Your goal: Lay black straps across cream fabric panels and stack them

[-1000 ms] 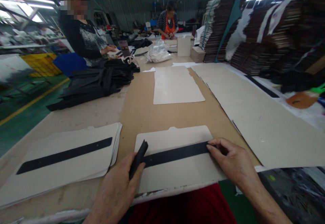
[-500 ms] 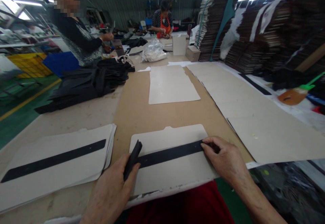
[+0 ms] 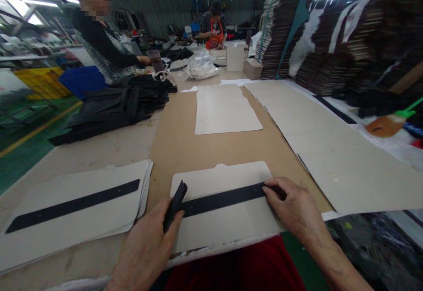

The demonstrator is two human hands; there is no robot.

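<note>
Green floor (image 3: pixel 26 155), seemingly corrugated wall (image 3: pixel 161 0)

The left hand (image 3: pixel 150 236) and right hand (image 3: pixel 292 203) are both bare, and so are the forearms (image 3: pixel 333 253) as far as they show. On the body is a deep red garment (image 3: pixel 236 264), plain where visible, its lower part sinking into shadow, the folds and weave too dark to tell.
</note>
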